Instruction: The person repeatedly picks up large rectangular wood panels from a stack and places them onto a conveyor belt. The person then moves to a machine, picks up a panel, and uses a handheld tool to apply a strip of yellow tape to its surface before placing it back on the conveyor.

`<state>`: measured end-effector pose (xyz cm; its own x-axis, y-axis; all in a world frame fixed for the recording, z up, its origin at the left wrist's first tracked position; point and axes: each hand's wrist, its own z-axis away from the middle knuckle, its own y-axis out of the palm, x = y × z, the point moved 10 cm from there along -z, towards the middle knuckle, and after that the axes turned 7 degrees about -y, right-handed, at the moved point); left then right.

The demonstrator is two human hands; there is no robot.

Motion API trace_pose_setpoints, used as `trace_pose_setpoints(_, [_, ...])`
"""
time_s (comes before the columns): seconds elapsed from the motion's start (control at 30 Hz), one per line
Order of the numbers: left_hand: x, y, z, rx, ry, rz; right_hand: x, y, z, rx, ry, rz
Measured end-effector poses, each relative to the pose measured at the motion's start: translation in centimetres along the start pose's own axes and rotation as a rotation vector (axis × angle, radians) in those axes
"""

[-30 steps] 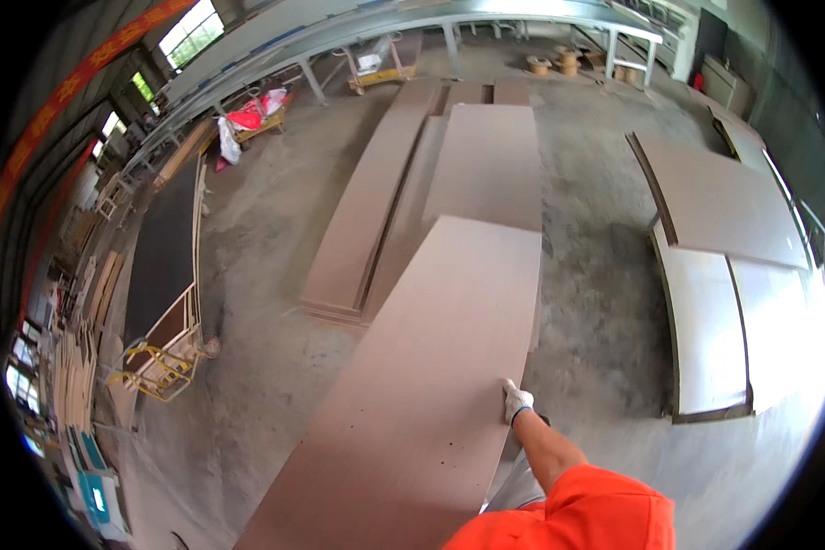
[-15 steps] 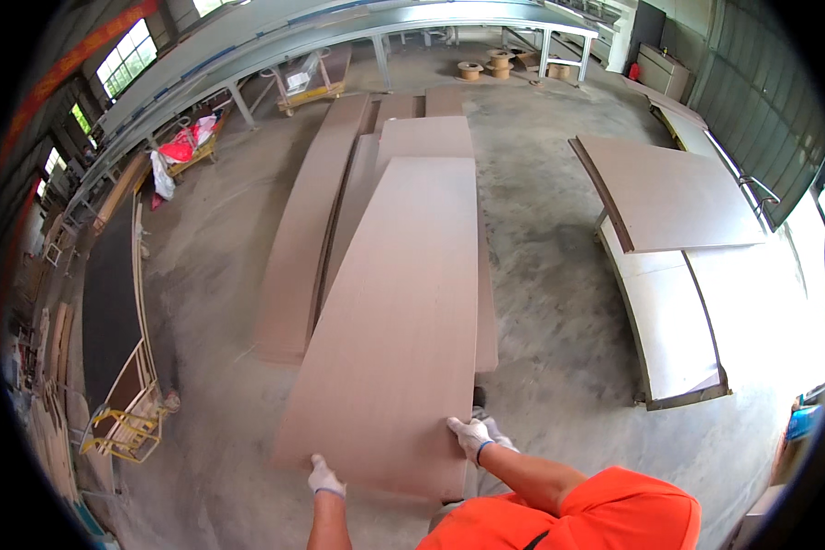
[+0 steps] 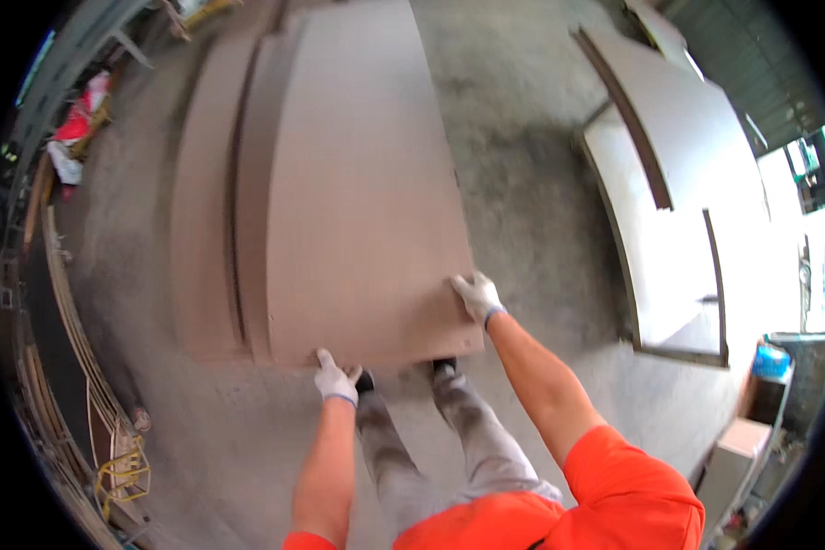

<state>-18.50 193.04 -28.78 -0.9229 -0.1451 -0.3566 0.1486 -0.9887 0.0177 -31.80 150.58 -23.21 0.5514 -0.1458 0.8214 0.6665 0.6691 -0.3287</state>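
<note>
A long brown wooden panel [image 3: 362, 202] lies lengthwise away from me, over the stack of like panels. My left hand [image 3: 337, 378], in a white glove, grips its near edge, thumb on top and the other fingers mostly hidden. At the right edge, close to the near corner, my gloved right hand [image 3: 478, 298] holds the panel with its fingertips over the top. Left of it, more brown panels [image 3: 209, 229] lie in a row with a dark gap between. My feet stand at the panel's near edge.
To the right, a curved-looking brown panel [image 3: 697, 137] rests on a pale bench [image 3: 619, 174]. Dark and light boards [image 3: 50, 312] lean along the left, near a yellow metal frame [image 3: 124, 477]. A blue package [image 3: 772, 360] and a box [image 3: 744, 437] stand at the right. Concrete floor [image 3: 522, 183] lies between.
The panel's slanted position has straightened, and it now lines up with the stack. Both hands keep their hold. My view has tipped downward, showing my legs and feet.
</note>
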Motion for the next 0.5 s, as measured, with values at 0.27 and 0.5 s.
trace_pose_setpoints(0.27, [-10.9,-13.2,-18.1,-0.459,0.428,-0.868,-19.5,1.6,3.2,-0.033,0.369,0.477])
trace_pose_setpoints(0.5, [-14.4,-8.1,-24.3,-0.248,0.497,-0.84,-25.4,5.2,-0.6,0.026,0.292,-0.178])
